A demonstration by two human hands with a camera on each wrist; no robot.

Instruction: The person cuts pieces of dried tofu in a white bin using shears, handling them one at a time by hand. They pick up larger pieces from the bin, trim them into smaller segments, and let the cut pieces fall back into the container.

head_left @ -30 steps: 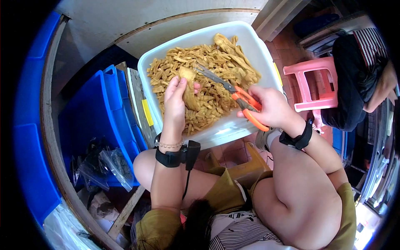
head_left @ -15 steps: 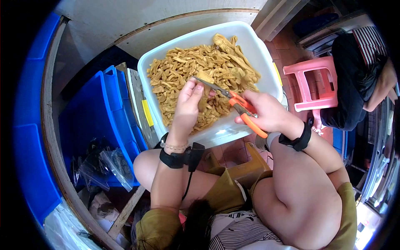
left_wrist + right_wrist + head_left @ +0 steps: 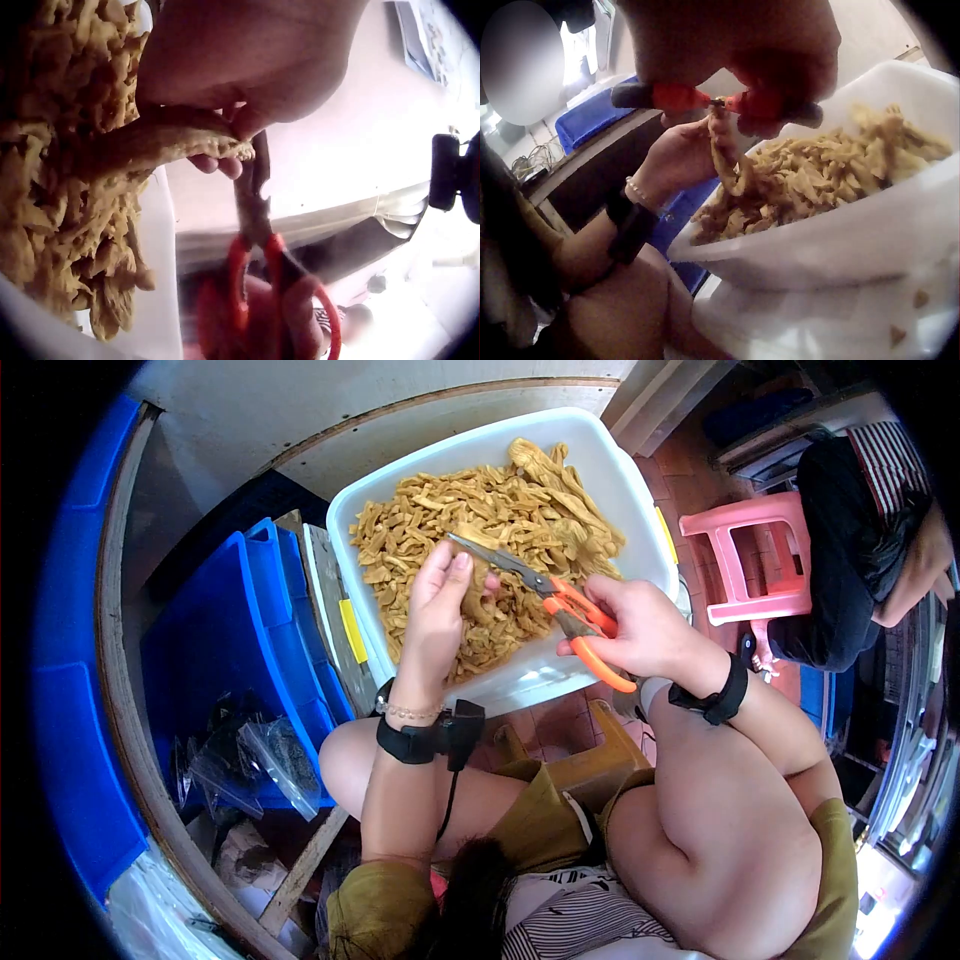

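Over a white tub [image 3: 643, 490] of cut yellow-brown strips [image 3: 440, 500], the left hand [image 3: 437, 610] pinches a long limp yellowish piece [image 3: 176, 139] between thumb and fingers. The right hand [image 3: 645, 625] grips orange-handled scissors [image 3: 597, 658], fingers around the handles. In the head view the blades lie across the piece beside the left fingertips. The left wrist view has the blades at the piece's cut end. From the right wrist view, the piece hangs down from the left hand [image 3: 676, 161] below the orange handles.
Larger uncut pieces [image 3: 565, 490] lie at the tub's back right. A pink stool [image 3: 735, 612] and a seated person in dark trousers [image 3: 830, 570] are at the right. Blue bins [image 3: 215, 630] stand at the left, with plastic bags [image 3: 280, 760]. A yellow stool [image 3: 590, 765] is under the tub's near side.
Over the last second the scissors have come to the left fingertips and both hands shifted; the left hand first moved right, then slightly back left. The held piece looks shorter above the fingers.
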